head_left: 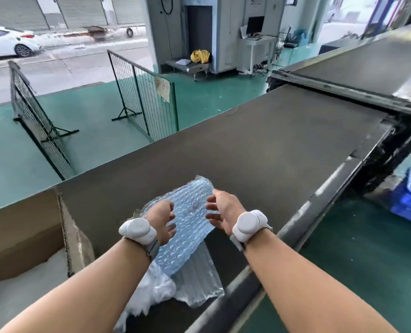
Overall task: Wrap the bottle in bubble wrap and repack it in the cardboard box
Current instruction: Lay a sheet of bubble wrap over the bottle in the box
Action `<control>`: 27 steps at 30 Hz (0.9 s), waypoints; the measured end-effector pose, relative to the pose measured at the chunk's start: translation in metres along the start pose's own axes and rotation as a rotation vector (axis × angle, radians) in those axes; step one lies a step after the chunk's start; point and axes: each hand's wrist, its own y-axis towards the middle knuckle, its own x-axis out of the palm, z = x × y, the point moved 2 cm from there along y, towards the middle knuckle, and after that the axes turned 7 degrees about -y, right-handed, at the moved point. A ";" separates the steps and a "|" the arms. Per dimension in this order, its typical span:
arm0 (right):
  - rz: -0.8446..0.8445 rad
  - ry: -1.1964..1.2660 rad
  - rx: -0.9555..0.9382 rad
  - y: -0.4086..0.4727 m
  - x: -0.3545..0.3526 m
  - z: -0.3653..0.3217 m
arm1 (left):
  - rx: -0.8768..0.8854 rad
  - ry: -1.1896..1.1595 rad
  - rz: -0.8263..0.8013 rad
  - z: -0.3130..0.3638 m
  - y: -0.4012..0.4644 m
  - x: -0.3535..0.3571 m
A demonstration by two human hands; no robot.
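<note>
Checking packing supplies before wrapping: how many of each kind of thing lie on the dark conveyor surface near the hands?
Bubble wrap sheet: 1
Cardboard box: 1
White foam wrap: 1
Bottle: 0 visible
Total: 3

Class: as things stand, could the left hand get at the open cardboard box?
Probably yes. The cardboard box sits open just beside the left hand, which hangs empty over the bubble wrap, nothing between them.

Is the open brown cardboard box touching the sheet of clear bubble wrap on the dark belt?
Apart. The head view shows bare dark belt between the cardboard box and the bubble wrap.
</note>
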 end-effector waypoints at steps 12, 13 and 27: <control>-0.035 0.076 0.305 0.082 0.002 0.080 | -0.175 -0.018 0.087 -0.055 0.032 -0.002; -0.049 0.090 0.321 0.085 0.007 0.084 | -0.179 -0.023 0.092 -0.057 0.038 -0.005; -0.064 0.142 0.164 0.072 0.049 0.064 | -0.142 -0.033 0.067 -0.052 0.044 -0.040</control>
